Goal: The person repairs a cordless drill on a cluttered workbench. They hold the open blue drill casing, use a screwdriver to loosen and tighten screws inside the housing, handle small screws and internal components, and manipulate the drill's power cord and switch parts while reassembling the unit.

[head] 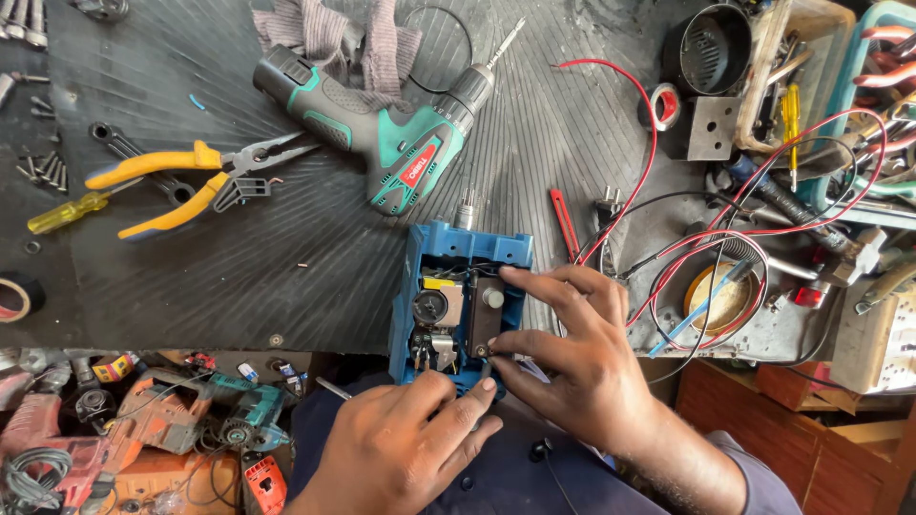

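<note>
Both of my hands work at the near edge of the surface, over an opened blue power tool casing [458,250]. My left hand [401,448] rests at the casing's near end, fingers curled loosely and pressing on its lower rim, gripping nothing that I can see. My right hand [572,353] lies along the casing's right side; its index finger reaches to the upper part of a dark switch block [485,315] inside, and the thumb presses the block's lower end, so the hand pinches it narrowly.

One half of the casing is already off, leaving the motor parts and wiring bare. The switch block sits in its bay, though I cannot tell whether it is fully seated. I judge the work to be midway: the casing is not closed.

Farther back on the ribbed black mat lie a green cordless drill [382,124], yellow-handled pliers [191,181] and a yellow screwdriver [67,212]. Red and black wires [649,162] loop toward the right edge.
</note>
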`<move>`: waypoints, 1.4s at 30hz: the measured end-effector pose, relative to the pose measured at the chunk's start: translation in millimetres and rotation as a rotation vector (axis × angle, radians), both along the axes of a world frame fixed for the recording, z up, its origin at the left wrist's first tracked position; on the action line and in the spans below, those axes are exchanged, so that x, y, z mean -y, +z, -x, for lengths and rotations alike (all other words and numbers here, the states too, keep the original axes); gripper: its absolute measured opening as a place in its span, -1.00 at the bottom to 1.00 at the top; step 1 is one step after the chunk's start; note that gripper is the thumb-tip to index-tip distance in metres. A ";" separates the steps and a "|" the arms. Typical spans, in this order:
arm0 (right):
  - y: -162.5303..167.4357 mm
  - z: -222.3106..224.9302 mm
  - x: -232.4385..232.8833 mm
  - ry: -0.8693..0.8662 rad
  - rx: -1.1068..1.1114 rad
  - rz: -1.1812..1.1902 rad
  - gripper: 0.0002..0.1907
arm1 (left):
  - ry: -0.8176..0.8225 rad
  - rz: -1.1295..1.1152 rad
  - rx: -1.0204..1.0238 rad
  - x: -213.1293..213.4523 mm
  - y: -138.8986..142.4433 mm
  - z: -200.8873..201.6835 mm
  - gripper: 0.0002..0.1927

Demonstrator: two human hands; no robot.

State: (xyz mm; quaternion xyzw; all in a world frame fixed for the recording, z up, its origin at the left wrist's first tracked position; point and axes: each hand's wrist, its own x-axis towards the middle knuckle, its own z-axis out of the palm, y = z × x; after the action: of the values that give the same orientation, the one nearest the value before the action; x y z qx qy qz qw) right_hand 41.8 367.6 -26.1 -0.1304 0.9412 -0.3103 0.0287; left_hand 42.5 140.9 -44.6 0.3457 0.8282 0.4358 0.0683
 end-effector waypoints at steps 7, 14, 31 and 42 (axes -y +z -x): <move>4.5 6.2 1.3 0.058 0.028 -0.020 -0.75 | 0.012 -0.012 -0.024 0.5 -1.3 -0.1 -0.60; -4.3 6.0 -1.3 0.096 -0.063 0.057 -0.72 | 0.009 -0.026 0.011 3.0 0.2 -1.2 -0.59; 21.1 10.7 14.7 0.193 -0.087 -0.247 -0.66 | 0.080 -0.031 -0.012 6.4 -1.7 -9.2 -0.56; 5.7 -15.8 10.0 0.031 -0.061 -0.217 -0.63 | 0.104 0.069 -0.003 1.0 2.0 -9.6 -0.57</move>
State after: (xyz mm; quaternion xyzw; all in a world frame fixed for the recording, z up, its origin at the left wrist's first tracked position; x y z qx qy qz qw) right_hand 57.6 357.6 -20.4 -0.1505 0.9675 -0.2022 0.0190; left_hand 52.2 139.9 -42.5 0.3002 0.8597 0.4095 0.0560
